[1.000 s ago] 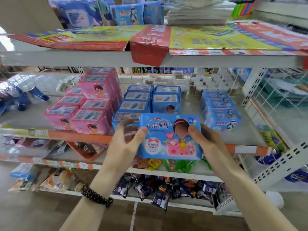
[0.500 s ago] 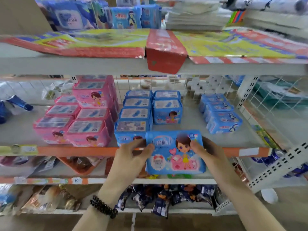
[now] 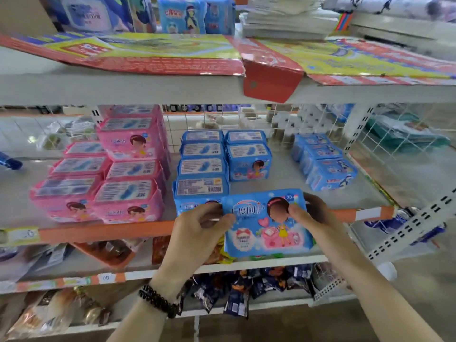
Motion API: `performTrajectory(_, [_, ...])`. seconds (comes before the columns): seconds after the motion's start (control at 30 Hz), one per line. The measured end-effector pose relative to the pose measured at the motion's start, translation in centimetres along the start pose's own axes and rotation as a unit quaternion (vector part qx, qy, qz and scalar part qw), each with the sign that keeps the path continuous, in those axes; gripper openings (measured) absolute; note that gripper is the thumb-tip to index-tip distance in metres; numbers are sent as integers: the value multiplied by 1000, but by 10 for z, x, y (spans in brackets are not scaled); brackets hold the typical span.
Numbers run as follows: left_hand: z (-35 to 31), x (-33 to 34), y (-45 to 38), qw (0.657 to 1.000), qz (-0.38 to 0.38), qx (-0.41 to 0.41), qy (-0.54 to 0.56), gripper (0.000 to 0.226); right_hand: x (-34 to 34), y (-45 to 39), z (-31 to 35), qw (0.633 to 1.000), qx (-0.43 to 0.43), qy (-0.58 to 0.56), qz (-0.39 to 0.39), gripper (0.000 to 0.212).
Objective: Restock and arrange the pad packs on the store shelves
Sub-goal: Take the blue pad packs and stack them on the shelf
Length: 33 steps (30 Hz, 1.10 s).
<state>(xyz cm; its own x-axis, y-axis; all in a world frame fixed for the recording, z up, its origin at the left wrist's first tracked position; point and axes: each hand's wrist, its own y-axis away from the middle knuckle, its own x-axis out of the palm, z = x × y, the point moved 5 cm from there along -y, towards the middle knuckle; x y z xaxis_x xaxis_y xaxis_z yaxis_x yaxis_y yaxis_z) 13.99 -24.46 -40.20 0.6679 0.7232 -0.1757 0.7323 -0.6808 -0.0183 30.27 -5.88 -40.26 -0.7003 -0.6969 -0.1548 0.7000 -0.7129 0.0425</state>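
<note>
Both hands grip one blue pad pack at the front lip of the middle shelf.

The left hand (image 3: pixel 197 228), a black bead bracelet (image 3: pixel 158 301) on its wrist, pinches the left edge of the blue pad pack (image 3: pixel 266 223); the right hand (image 3: pixel 311 213) curls round its right edge, thumb on the glossy printed face. The soft, pillowy plastic pack is held upright in front of the orange shelf edge strip (image 3: pixel 106 230). Just behind stand rows of blue packs (image 3: pixel 202 166), with boxy pink packs (image 3: pixel 128 193) stacked to the left and more blue packs (image 3: pixel 328 169) well apart on the right. White wire mesh (image 3: pixel 278 124) backs the grey shelf. Flattened red-and-yellow cardboard (image 3: pixel 153 53) lies on the shelf above.
</note>
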Motion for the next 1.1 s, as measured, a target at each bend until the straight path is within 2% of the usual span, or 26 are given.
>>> performTrajectory(0.3, [3,-2,-29,1000,15,2,-3,9,-9,-8,-3,999,16,21,-33,57])
performTrajectory(0.43, [3,4,-42,1000,10,-2,-20,16,-16,-19,-4,999,17,35,-21,51])
performTrajectory(0.63, [0,26,-63,999,-1,-19,-39,31,-33,-46,-10,998,32,52,27,28])
performTrajectory(0.73, [-1,36,-73,997,-8,-27,-74,27,-39,-69,-10,992,29,96,71,7])
performTrajectory(0.8, [-2,41,-83,994,-18,-35,-105,28,-44,-84,-10,987,15,128,94,9])
performTrajectory(0.9, [-5,48,-100,985,-27,-48,-163,30,-47,-106,-15,979,-11,147,141,31])
performTrajectory(1.1, [-10,65,-131,962,-18,-13,-274,34,-48,-154,-26,973,-43,175,142,43])
